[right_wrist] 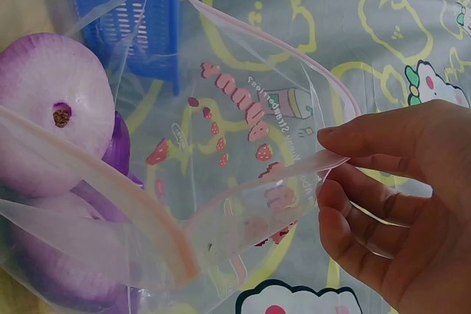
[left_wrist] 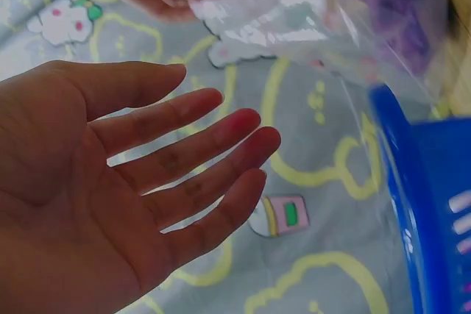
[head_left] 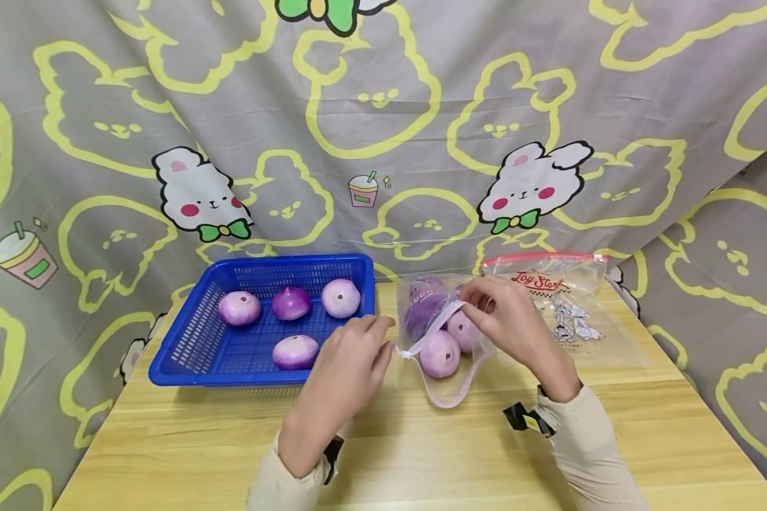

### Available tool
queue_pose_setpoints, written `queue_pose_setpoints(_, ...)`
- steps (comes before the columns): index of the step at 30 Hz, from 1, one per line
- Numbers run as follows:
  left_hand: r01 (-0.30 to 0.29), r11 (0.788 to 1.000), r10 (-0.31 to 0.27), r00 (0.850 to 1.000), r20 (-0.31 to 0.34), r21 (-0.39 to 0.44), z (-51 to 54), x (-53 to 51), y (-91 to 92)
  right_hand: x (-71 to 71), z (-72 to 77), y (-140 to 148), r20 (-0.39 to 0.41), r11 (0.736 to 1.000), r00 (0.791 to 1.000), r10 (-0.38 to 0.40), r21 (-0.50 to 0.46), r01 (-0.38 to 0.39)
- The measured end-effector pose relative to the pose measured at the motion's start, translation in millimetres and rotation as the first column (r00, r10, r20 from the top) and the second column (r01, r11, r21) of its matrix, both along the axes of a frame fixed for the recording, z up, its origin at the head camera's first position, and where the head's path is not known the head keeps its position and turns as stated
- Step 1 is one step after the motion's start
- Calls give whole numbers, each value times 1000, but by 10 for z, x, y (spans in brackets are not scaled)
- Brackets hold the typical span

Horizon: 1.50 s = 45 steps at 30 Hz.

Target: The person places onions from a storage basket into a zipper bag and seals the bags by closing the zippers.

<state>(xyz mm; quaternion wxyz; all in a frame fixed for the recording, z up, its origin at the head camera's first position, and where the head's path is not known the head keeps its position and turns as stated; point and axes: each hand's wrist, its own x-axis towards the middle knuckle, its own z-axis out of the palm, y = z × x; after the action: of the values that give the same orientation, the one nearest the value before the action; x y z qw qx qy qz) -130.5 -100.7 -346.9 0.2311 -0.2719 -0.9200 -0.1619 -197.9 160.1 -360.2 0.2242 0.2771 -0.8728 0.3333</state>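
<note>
A clear zip bag with pink print holds several purple onions. My right hand pinches the bag's rim between thumb and fingers, and the mouth gapes, as the right wrist view shows. My left hand hovers between the bag and the blue basket, its fingers apart and nothing in them; the left wrist view shows the bare palm. Inside the basket lie several more onions, spaced apart.
To the right of the filled bag lies a second clear zip bag with a red zip edge and printed figures. The wooden table meets a grey patterned curtain at the back.
</note>
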Motion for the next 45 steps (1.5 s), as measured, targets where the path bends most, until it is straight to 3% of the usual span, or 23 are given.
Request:
queue_pose_setpoints(8,-59,998,57,997,53,30,-12,-105,-162,-11,-9,8,-2,1000,1000,0,-2,0)
queue_pose_setpoints(16,-146,989,143,978,150,11,-30,-191,-285,-17,-5,4,-1,1000,1000,1,-2,-1)
queue_pose_setpoints(24,-186,983,183,967,178,1,-101,-262,-395,-13,-6,5,12,1000,1000,-2,-3,2)
queue_pose_setpoints(37,-267,962,274,920,282,-61,-160,-360,-633,-18,12,1,13,1000,1000,-7,4,7)
queue_pose_setpoints(45,-293,953,304,908,290,-82,-255,-425,-745,-7,4,6,32,1000,999,-19,7,19)
